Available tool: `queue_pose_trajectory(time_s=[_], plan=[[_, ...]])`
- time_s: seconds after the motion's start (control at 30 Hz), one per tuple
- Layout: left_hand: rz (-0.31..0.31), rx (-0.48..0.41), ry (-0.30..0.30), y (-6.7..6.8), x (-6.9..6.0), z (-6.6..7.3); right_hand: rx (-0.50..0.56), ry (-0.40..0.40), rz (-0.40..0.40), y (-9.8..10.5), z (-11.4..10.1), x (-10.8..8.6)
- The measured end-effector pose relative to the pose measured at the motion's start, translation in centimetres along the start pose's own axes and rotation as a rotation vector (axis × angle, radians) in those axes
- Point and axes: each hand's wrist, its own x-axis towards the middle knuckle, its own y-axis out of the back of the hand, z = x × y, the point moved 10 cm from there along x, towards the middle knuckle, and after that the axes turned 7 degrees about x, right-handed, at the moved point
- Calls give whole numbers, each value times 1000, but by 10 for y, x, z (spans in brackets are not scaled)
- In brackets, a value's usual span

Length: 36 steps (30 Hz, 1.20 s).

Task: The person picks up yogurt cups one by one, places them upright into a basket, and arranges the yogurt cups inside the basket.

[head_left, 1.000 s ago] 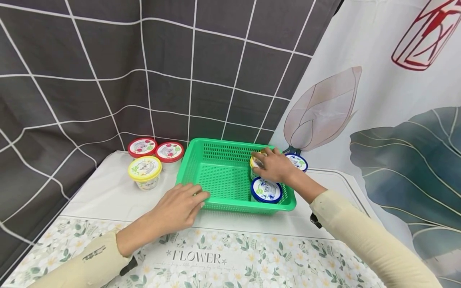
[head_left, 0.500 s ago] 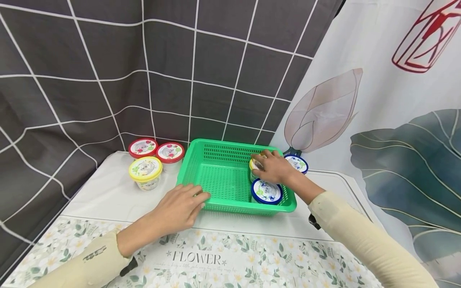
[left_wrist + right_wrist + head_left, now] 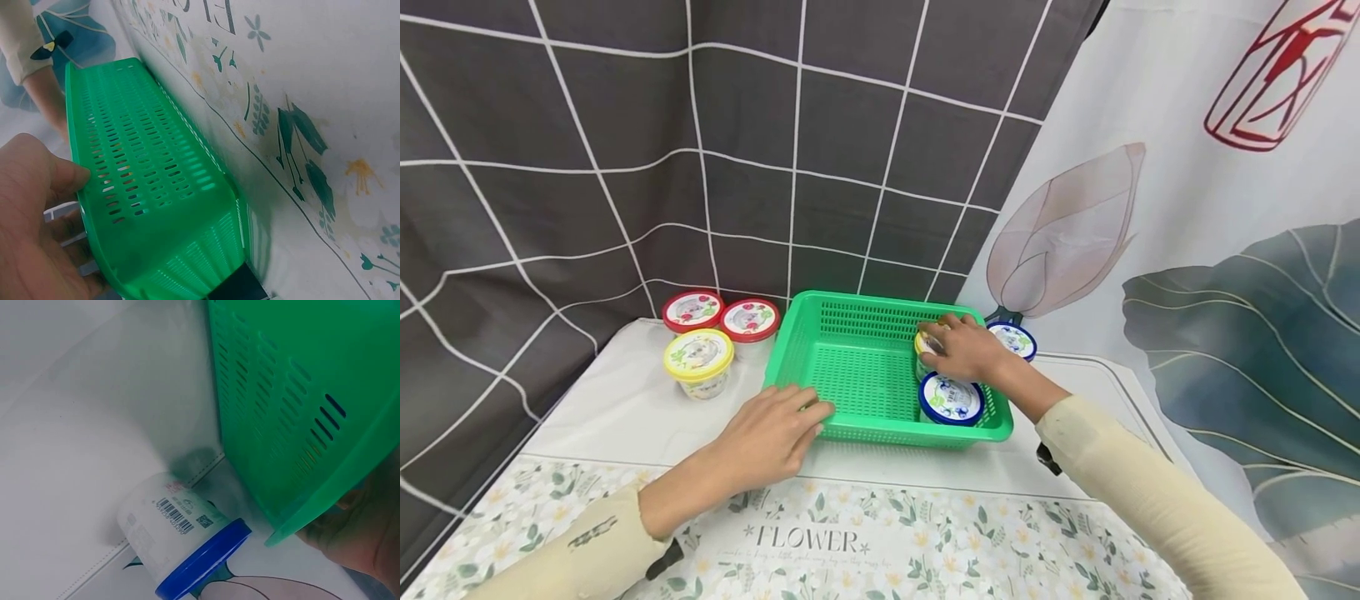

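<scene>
The right hand (image 3: 962, 348) has its fingers curled round a yellow-lidded tub (image 3: 922, 345) inside the green basket (image 3: 887, 430), apparently placing it; the left hand (image 3: 775, 432) grips the rim. Next likely calls for a gentle release once the tub sits level.

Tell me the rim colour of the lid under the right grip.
The lid has a yellow rim, seen best in the head view.

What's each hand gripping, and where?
The left hand holds the green rectangular plastic basket by its rim; the right hand grips a yellow-lidded round tub at its lid.
</scene>
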Motion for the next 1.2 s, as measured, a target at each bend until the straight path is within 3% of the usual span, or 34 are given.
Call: queue_pose_trajectory(time_s=[0.73, 1.2], plan=[[-3, 13, 13, 2, 0, 1, -41, -11, -28, 1, -4, -1], [-8, 12, 17, 1, -1, 1, -5, -13, -23, 6, -3, -3]])
